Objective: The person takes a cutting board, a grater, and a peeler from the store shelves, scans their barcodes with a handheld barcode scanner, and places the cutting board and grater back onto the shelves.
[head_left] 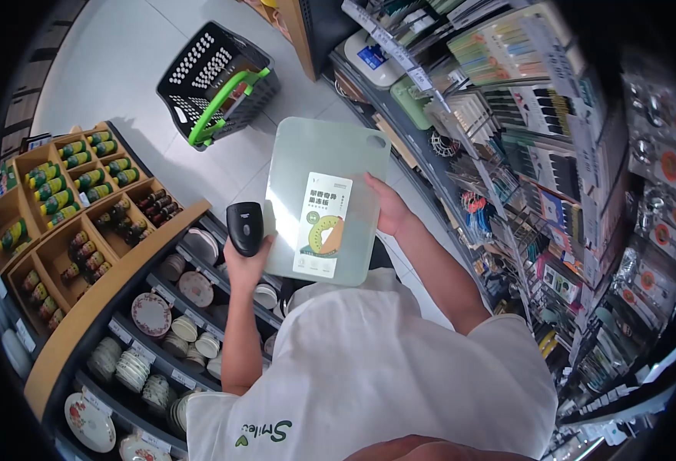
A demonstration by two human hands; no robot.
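Your left hand (247,265) is closed around a black handheld scanner (244,228), just beside the pale green cutting board (288,165). Your right hand (389,207) grips the board's right edge, holding it before your white shirt (407,346), its kiwi-printed label (324,227) facing up. A black shopping basket (257,97) stands beyond, on the floor (123,54).

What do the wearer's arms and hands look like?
The left hand and right hand are bare; no gloves, watch or bracelet show. A white shirt with short sleeves leaves the forearms uncovered; it bears green lettering and a heart.
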